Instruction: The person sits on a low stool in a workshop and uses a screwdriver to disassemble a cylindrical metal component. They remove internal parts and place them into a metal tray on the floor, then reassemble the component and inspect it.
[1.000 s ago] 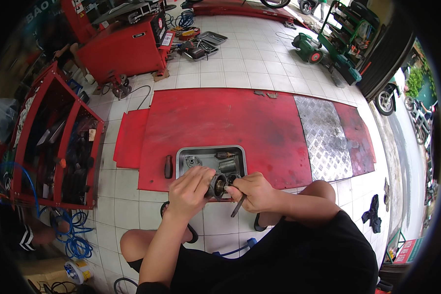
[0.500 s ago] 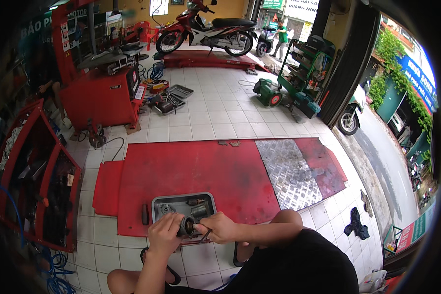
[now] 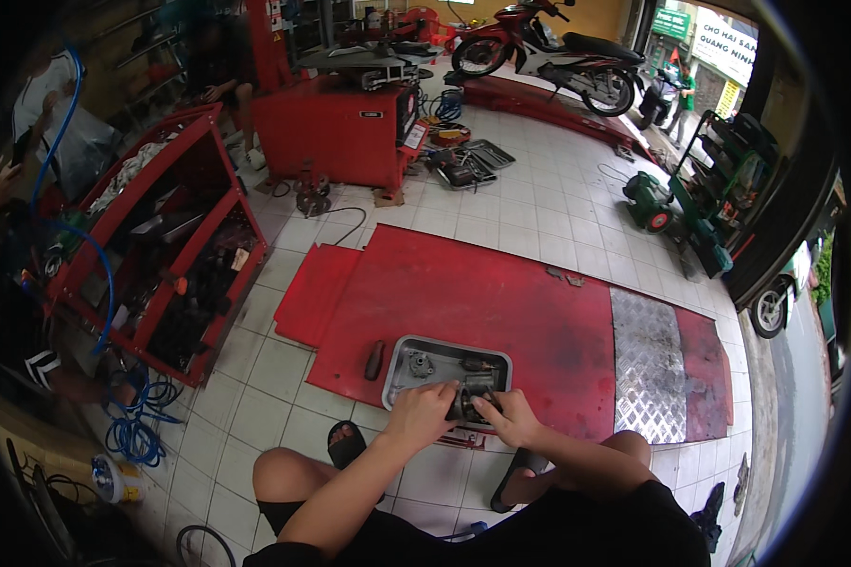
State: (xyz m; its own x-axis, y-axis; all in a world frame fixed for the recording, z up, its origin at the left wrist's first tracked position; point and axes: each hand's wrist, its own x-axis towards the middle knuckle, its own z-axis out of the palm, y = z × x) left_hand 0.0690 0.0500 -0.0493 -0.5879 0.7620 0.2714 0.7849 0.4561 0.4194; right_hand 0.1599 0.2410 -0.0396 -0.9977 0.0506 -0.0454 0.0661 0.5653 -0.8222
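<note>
Over the near edge of a grey metal tray point(image 3: 393, 370), my left hand point(image 3: 424, 414) is closed around a small round metal housing point(image 3: 461, 406) with a dark inside. My right hand point(image 3: 512, 419) is closed with its thumb at the housing's right side; whatever lies in its fingers is too small to make out. Inside the tray are a round grey metal cover point(image 3: 421, 364), a silver cylinder point(image 3: 480, 379) and a dark part like a motor armature point(image 3: 483, 363). Left of the tray lies a dark-handled tool point(image 3: 374, 360), its kind unclear.
The tray rests on a low red platform point(image 3: 501, 293) with a chequered metal plate point(image 3: 650, 369). To the left stand a red shelf cart point(image 3: 184, 274), coiled blue hose point(image 3: 140, 430) and people. A red machine point(image 3: 336, 132), motorbike point(image 3: 548, 57) and green compressor point(image 3: 649, 200) stand farther off.
My view has turned left, so the platform, tray and hands appear farther right and more of the left side shows. Both hands remain together at the housing; a thin rod below my right hand no longer shows.
</note>
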